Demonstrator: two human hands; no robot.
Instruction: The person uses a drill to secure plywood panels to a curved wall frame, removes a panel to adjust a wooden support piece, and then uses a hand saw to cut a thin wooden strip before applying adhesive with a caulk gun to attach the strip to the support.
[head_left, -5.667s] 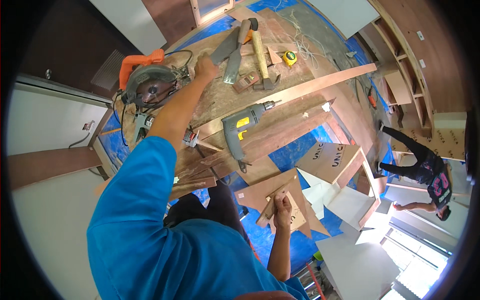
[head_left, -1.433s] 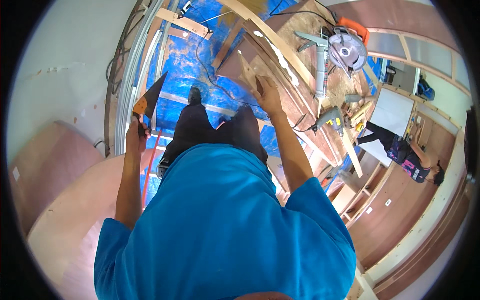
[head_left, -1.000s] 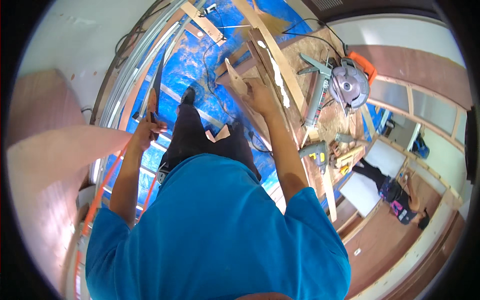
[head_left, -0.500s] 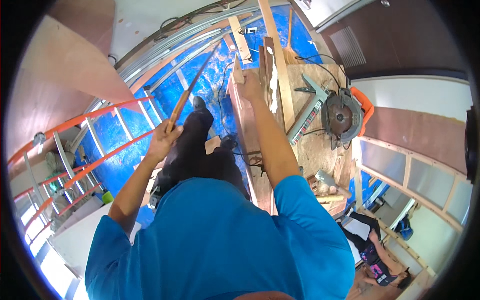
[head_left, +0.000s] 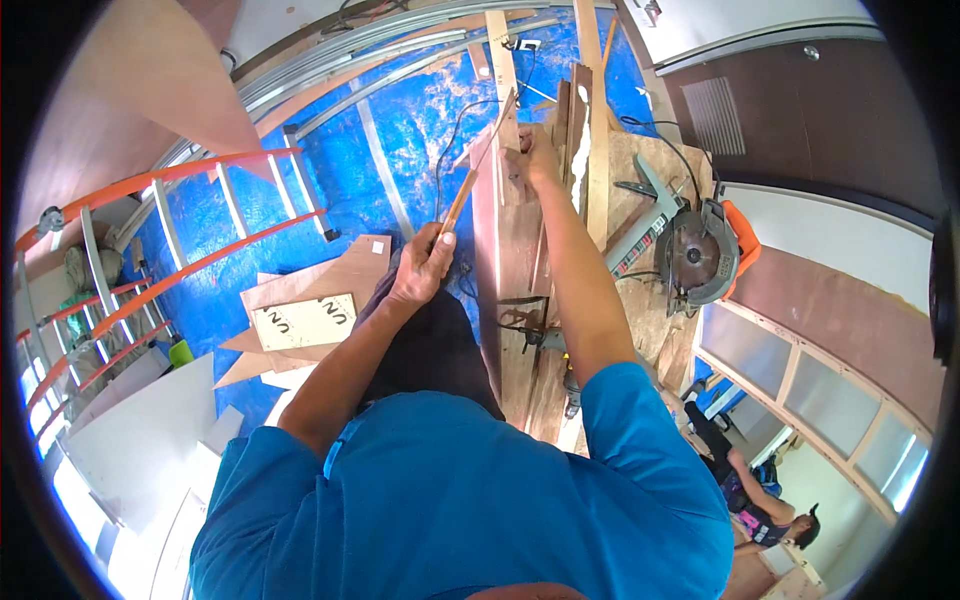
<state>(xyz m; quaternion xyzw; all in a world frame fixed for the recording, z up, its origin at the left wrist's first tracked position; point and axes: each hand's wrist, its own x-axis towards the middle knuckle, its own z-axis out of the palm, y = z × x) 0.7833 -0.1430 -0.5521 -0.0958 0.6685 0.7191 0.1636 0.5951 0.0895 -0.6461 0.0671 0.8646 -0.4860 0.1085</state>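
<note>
Wood-handled, a handsaw (head_left: 461, 198) is clasped in the left hand (head_left: 422, 268), slanted toward a board piece (head_left: 517, 190) on the workbench's (head_left: 624, 158) left side; the right hand's (head_left: 537, 162) fingers are bent there, grip unclear. Blade alignment seems in hand; steadying seems needed.

Bold black letters stand on a pale board (head_left: 305, 322) at left; small print runs along a sealant tube (head_left: 640, 243) at right.

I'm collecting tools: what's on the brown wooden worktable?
Wooden boards, a grey caulking gun, an orange-handled circular saw and a grey drill; anything behind the right forearm is hidden.
</note>
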